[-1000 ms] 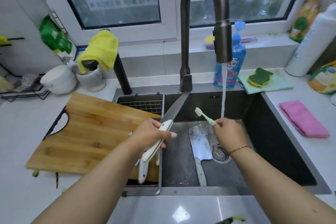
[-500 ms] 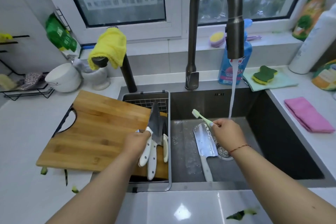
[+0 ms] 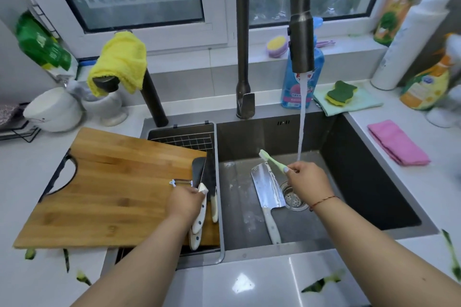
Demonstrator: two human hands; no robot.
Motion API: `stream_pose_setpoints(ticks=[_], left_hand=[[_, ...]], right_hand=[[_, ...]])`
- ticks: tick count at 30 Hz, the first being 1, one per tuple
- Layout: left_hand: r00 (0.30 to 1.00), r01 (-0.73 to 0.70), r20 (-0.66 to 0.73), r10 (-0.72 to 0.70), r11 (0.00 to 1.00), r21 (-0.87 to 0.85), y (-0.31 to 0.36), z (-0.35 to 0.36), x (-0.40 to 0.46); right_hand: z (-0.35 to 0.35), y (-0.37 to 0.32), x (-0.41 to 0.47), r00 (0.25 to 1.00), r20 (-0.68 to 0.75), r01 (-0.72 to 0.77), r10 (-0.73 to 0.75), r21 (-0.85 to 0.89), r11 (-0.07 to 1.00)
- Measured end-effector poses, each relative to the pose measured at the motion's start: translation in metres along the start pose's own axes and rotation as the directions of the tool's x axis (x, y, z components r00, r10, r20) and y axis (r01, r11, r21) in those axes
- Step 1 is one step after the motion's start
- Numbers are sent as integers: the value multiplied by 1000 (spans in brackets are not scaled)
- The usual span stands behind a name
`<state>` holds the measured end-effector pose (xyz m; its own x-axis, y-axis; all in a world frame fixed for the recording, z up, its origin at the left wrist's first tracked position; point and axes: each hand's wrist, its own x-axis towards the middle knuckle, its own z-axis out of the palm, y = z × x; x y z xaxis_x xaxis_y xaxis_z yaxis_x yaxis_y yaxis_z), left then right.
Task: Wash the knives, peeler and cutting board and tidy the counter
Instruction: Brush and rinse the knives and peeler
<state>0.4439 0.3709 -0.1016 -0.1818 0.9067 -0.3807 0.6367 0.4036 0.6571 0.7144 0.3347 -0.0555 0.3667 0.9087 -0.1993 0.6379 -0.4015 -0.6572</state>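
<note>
A wooden cutting board (image 3: pixel 104 189) lies on the counter and over the sink's left rack. At its right edge rest white-handled knives (image 3: pixel 212 197) with dark blades. My left hand (image 3: pixel 184 203) is closed on one white knife handle (image 3: pixel 200 214) there. A small peeler (image 3: pixel 180 182) lies on the board just left of the blades. A cleaver (image 3: pixel 268 188) with a white handle lies flat in the sink (image 3: pixel 361 182). My right hand (image 3: pixel 308 183) holds a green toothbrush (image 3: pixel 272 161) above the cleaver, bristles up and left. Water runs from the faucet (image 3: pixel 300 42) beside it.
A dish soap bottle (image 3: pixel 299 87) and a green sponge (image 3: pixel 340 92) on a cloth stand behind the sink. A pink cloth (image 3: pixel 398 142) lies on the right counter. White bowls (image 3: pixel 55 109) and a yellow cloth (image 3: pixel 119 62) sit at the back left. Green peel scraps (image 3: pixel 319 284) litter the front counter.
My left hand carried the knife from over the sink to the left and laid it with the other knives on the board's right edge. The right hand with the toothbrush stayed put.
</note>
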Motion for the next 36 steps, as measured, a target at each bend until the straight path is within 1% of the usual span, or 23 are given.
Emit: stream_pose_setpoints(ticks=[2,6,11,13,16,18,20,22,26,31,36], left_hand=[[1000,1,-15,-1,999,54,4,3,-1],[999,20,-50,-16,997,73,7,7,-4],[994,25,-105,-32,997,-67,10,3,-7],[991,-2,-132,-13,994,-113,14,-7,-13],[987,-43,-158,5,970,-238,26,-29,-32],[985,-94,-167,49,957,-274,38,-45,-47],[987,-126,-131,89,941,-313,51,-55,-58],[992,-121,-67,104,930,-346,64,-56,-66],[984,-115,86,157,922,-371,87,-37,-78],[957,-144,191,217,930,-338,103,-6,-84],[921,-149,312,234,950,-273,107,13,-82]], right_hand=[[-1,3,2,1000,0,-6,6,17,1000],[-2,9,5,1000,2,-17,17,19,1000],[-2,15,7,1000,10,-26,26,24,999],[-5,15,9,1000,11,-25,25,31,999],[-8,16,12,1000,12,-25,24,52,998],[-11,17,14,1000,8,-27,26,77,997],[-14,19,16,999,4,-34,33,71,997],[-18,22,16,999,-6,-53,54,48,997],[-26,32,17,993,-27,-111,113,49,993],[-38,52,19,979,-76,-183,188,73,980],[-50,74,18,965,-94,-240,245,65,969]])
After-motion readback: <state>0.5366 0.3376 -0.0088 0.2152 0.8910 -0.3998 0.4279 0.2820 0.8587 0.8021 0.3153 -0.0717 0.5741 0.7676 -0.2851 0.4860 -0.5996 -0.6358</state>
